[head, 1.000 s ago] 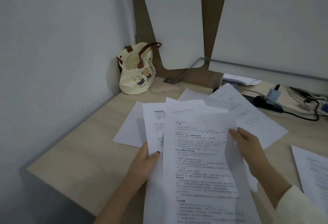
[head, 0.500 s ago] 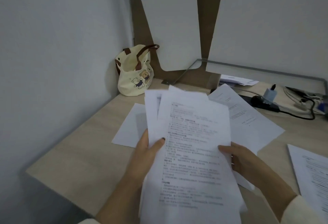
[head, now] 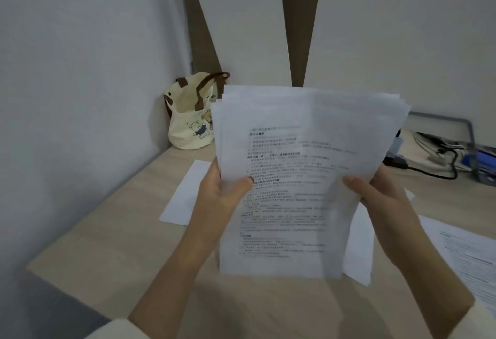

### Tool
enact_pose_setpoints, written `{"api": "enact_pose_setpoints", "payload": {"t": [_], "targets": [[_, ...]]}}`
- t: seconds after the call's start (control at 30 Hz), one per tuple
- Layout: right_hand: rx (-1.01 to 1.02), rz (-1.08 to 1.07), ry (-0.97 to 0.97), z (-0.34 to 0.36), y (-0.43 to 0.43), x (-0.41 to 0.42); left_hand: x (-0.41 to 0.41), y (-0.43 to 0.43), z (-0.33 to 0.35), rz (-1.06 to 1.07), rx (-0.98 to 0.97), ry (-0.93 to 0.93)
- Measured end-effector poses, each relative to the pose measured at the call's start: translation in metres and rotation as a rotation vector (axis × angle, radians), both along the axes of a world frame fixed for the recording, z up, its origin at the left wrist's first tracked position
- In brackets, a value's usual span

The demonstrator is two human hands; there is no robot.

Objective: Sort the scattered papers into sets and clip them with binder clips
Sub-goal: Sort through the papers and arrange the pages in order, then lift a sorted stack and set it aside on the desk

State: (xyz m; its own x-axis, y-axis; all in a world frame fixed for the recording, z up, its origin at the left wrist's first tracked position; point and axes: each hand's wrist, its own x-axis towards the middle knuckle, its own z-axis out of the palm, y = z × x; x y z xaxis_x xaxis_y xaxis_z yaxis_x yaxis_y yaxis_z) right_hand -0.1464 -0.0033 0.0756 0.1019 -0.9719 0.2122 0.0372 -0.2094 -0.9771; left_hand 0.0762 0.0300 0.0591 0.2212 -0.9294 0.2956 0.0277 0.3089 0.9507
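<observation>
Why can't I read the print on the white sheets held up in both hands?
In the head view the stack of white printed sheets is smeared by motion blur; the light there is dim and flat; the cream bear-print tote bag looks somewhat sharper.

I hold the stack of papers upright above the desk, my left hand on its left edge, my right hand on its right. A loose sheet lies on the desk left of my left hand; behind it, in the back left corner, stands the bag. A printed sheet lies at my right, a cable behind it
</observation>
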Motion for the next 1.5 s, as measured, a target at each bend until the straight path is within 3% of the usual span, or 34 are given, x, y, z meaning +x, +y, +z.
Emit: {"api": "enact_pose_setpoints", "payload": {"t": [0.17,0.33,0.57,0.73,1.03,1.23,1.5], "targets": [[0.000,-0.040,-0.054,-0.004,0.003,-0.003,-0.002,0.005,-0.003,0.007,-0.030,-0.011],[0.198,-0.051,0.063,-0.041,0.013,0.002,-0.006,0.015,-0.030,0.001,0.090,0.048],[0.117,-0.133,-0.028,-0.028,0.015,-0.006,-0.009,0.015,-0.021,0.032,0.053,0.023],[0.324,-0.092,0.106,-0.055,0.026,-0.005,-0.018,0.023,-0.046,-0.003,0.257,0.032],[0.322,-0.294,0.189,-0.043,0.042,-0.062,-0.067,0.015,-0.029,-0.039,0.301,-0.047],[0.413,-0.474,0.233,-0.055,0.071,-0.133,-0.142,0.014,-0.043,-0.232,0.391,-0.023],[0.473,-0.709,0.387,-0.066,0.105,-0.226,-0.243,0.013,-0.075,-0.506,0.423,-0.163]]}}
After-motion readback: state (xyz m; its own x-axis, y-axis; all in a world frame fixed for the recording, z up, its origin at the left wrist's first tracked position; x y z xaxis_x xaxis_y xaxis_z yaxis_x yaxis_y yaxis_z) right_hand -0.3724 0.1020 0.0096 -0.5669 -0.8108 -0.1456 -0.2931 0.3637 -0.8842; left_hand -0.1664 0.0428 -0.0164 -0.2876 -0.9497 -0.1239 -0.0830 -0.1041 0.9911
